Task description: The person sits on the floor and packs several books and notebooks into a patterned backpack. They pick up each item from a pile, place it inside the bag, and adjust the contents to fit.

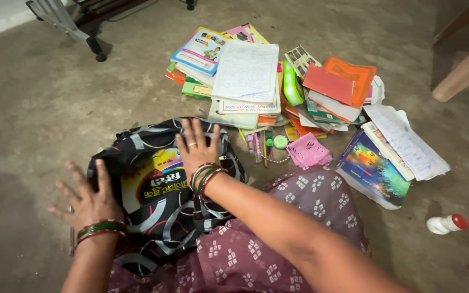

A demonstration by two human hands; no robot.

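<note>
Both my hands flat, fingers spread, on black bag (pixel 158 190): left hand (pixel 88 201), right hand (pixel 196 149). Holding nothing. Book pile (pixel 256 81) far, pink pouch (pixel 308 151) near right.

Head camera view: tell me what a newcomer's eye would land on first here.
First, the two hands pressed flat on a black patterned school bag at bottom left: the left hand on its left edge, the right hand on its top. Next, the bright heap of books and notebooks spread on the floor just beyond it. A small white bottle with a red cap lies alone at far right.
</note>
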